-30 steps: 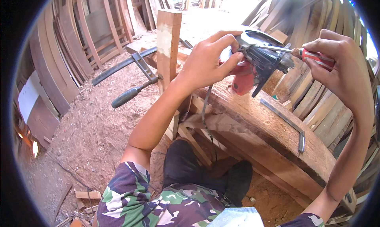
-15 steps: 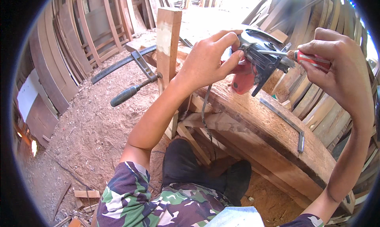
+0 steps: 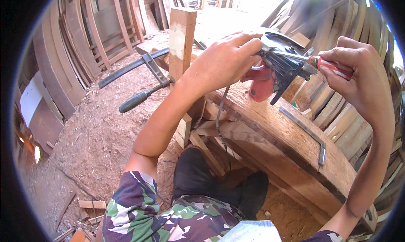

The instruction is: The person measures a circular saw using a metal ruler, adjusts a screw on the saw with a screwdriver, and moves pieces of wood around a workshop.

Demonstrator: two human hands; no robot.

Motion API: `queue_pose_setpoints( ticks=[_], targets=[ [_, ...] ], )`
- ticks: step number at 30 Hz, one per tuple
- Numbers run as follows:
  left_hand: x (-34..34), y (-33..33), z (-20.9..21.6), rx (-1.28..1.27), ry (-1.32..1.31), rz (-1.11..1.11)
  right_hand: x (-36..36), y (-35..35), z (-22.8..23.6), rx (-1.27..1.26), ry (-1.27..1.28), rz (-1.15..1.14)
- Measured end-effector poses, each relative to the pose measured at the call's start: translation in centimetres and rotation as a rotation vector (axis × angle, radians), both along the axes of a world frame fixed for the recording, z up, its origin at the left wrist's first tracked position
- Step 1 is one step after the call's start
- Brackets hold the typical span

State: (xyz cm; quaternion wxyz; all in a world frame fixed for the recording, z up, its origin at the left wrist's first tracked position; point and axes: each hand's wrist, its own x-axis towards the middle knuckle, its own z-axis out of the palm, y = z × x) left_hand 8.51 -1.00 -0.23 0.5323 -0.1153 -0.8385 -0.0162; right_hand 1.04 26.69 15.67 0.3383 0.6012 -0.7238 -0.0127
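Note:
A red and black power tool (image 3: pixel 262 89), which looks like a circular saw, rests tilted on the thick wooden beam (image 3: pixel 261 115). My left hand (image 3: pixel 228 65) is closed on its left side; the fingertips are partly hidden behind it. In my right hand (image 3: pixel 363 69) is a screwdriver (image 3: pixel 335 68) with a red, pale-striped handle, pinched between thumb and fingers. Its shaft points left and lies across the tool's black metal base. I cannot make out whether the tip sits on a screw. A dark cord (image 3: pixel 218 115) hangs below my left wrist.
A metal try square (image 3: pixel 301 124) lies on the beam's right part. Left of the beam, a bar clamp (image 3: pixel 139 99) juts out beside an upright wooden post (image 3: pixel 181 39). Boards (image 3: pixel 337 111) are stacked along the right; panels and frames (image 3: pixel 55 60) lean at the left. Sawdust covers the ground.
My left hand's fingers have closed in more over the tool's edge. The screwdriver has shifted only slightly against the base. The whole view has moved a little.

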Motion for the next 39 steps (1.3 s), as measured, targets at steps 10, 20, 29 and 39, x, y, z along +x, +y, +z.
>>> queue_pose_setpoints(
  ticks=[10,20,29,39],
  targets=[
    [0.2,0.2,0.1,0.069,-0.099,0.039,-1.1,-0.3,-0.5,-0.057,-0.153,0.028],
    [0.2,-0.4,-0.1,0.103,-0.037,-0.106,-1.4,-0.3,0.8,0.021,-0.331,0.023],
    [0.2,-0.2,0.0,0.244,-0.112,-0.094,0.2,-0.7,1.8,0.06,-0.393,-0.101],
    [0.5,-0.9,0.1,0.336,-0.168,-0.161,-2.7,0.0,0.5,0.015,-0.357,0.085]
  ],
)
